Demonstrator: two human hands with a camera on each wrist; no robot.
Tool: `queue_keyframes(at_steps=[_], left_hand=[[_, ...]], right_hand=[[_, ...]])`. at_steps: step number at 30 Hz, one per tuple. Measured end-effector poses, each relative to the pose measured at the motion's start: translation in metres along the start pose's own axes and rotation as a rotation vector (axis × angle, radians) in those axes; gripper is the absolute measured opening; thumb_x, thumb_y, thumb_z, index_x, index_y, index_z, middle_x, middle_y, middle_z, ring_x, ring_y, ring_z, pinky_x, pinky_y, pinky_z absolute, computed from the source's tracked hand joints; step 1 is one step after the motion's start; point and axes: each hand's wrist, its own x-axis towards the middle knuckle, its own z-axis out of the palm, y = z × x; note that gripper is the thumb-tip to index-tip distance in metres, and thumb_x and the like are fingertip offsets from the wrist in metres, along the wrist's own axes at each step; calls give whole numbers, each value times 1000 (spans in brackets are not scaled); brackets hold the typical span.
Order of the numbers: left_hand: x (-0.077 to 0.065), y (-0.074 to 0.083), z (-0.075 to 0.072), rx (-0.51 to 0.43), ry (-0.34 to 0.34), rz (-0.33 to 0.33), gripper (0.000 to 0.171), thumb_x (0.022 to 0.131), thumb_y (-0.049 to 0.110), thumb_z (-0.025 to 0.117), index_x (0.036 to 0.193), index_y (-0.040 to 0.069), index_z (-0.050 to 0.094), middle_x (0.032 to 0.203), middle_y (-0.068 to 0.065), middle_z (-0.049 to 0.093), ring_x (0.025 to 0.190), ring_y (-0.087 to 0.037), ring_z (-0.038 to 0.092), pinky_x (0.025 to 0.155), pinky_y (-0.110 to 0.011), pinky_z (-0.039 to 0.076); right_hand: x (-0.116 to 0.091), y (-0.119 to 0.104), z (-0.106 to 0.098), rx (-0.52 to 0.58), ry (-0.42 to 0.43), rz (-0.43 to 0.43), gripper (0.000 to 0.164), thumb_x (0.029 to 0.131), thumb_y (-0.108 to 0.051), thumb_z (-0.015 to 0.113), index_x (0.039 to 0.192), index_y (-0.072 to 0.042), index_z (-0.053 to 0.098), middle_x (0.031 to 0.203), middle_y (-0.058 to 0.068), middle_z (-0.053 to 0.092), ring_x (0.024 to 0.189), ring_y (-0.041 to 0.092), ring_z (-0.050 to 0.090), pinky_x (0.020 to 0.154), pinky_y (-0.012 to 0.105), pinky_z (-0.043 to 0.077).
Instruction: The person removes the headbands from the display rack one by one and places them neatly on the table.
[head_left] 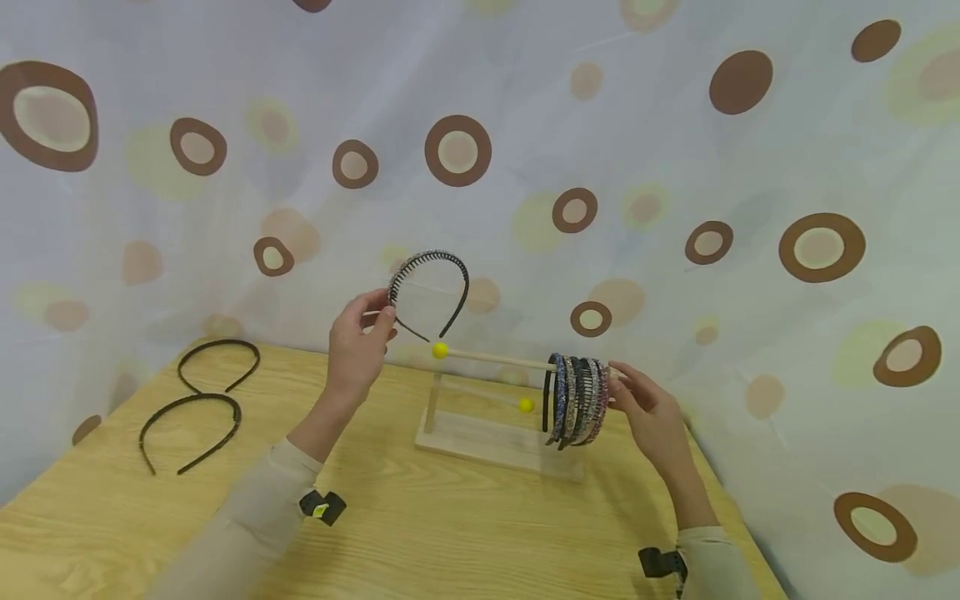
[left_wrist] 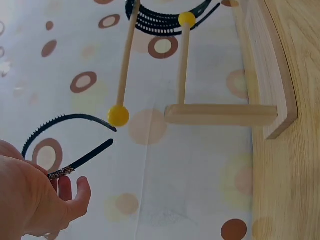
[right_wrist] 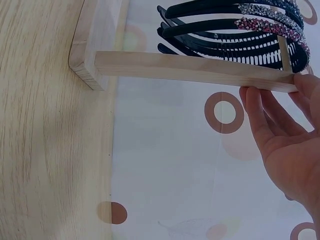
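My left hand [head_left: 356, 337] pinches one leg of a black toothed headband [head_left: 431, 253] with a glittery outer side. Its free ends hang close to the yellow ball [head_left: 440, 351] on the tip of a wooden rod, apart from it in the left wrist view. That rod belongs to a wooden headband stand [head_left: 495, 450], which also has a lower rod with a yellow ball [head_left: 527, 405]. Several glittery headbands [head_left: 577, 400] hang together at the upper rod's right end. There my right hand [head_left: 656, 417] grips the top of the stand's upright [right_wrist: 190, 69] between thumb and fingers.
Two dark headbands lie on the left of the wooden table [head_left: 375, 533], one farther back [head_left: 217, 342] and one nearer [head_left: 187, 398]. Right behind the table hangs a pale sheet [head_left: 517, 100] with brown rings.
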Motion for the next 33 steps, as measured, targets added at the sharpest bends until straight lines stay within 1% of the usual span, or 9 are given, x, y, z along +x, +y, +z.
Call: queue_keyframes(at_steps=[4, 8, 12, 15, 19, 22, 25, 29, 33], left_hand=[[6, -6, -16, 15, 45, -18, 30, 104, 11, 59, 132, -1, 63, 120, -13, 61, 105, -29, 62, 76, -28, 59], [7, -11, -28, 43, 47, -38, 32, 104, 10, 59, 133, -3, 63, 122, -15, 61, 107, -26, 61, 82, -30, 58], [5, -18, -41, 73, 36, -45, 32, 104, 7, 59, 134, -3, 64, 122, -18, 61, 108, -30, 61, 81, -29, 58], [6, -29, -55, 94, 21, -47, 33, 104, 7, 59, 135, -3, 63, 122, -21, 62, 107, -29, 61, 80, -28, 58], [9, -44, -75, 159, 11, -60, 36, 104, 10, 60, 138, 0, 62, 121, -21, 63, 100, -17, 64, 78, -29, 58], [10, -54, -90, 214, 27, -71, 36, 105, 11, 59, 139, 1, 62, 118, -22, 63, 94, -11, 65, 75, -30, 59], [12, -62, -102, 260, 35, -92, 34, 105, 10, 58, 138, 0, 62, 119, -24, 62, 94, -15, 64, 75, -33, 60], [15, -72, -115, 290, 26, -140, 34, 105, 6, 57, 137, -4, 60, 119, -27, 60, 97, -26, 62, 76, -37, 60], [16, -79, -124, 283, 13, -217, 35, 104, 3, 56, 138, -7, 58, 119, -29, 57, 96, -26, 61, 76, -34, 60]], right_hand=[[-3, -8, -2, 32, -10, 4, 43, 108, -22, 55, 149, -8, 53, 126, 22, 65, 96, 10, 70, 85, 26, 56], [-8, -24, -4, 38, -19, 15, 43, 108, -19, 55, 147, -2, 53, 126, 26, 63, 96, 11, 70, 84, 27, 57], [-10, -19, -7, 23, -21, 10, 43, 108, -21, 55, 148, -5, 53, 128, 25, 63, 96, 10, 70, 84, 25, 56], [-9, -7, -9, 26, -19, -2, 44, 108, -22, 55, 149, -10, 53, 129, 22, 64, 97, 10, 70, 84, 24, 56], [-9, 1, -13, 31, -9, 2, 44, 108, -24, 55, 150, -13, 53, 128, 20, 65, 97, 12, 70, 85, 25, 56], [-11, -1, -15, 34, -8, 8, 44, 108, -23, 55, 150, -13, 53, 127, 19, 65, 97, 12, 71, 86, 27, 56], [-15, -11, -18, 39, -5, 20, 43, 107, -21, 56, 149, -10, 54, 125, 19, 66, 96, 12, 71, 87, 29, 56], [-20, -23, -22, 36, 3, 26, 42, 107, -19, 56, 147, -5, 54, 123, 21, 67, 95, 12, 71, 86, 29, 57], [-22, -17, -26, -10, 10, 21, 43, 108, -21, 54, 149, -8, 53, 125, 22, 66, 94, 10, 71, 85, 26, 56]])
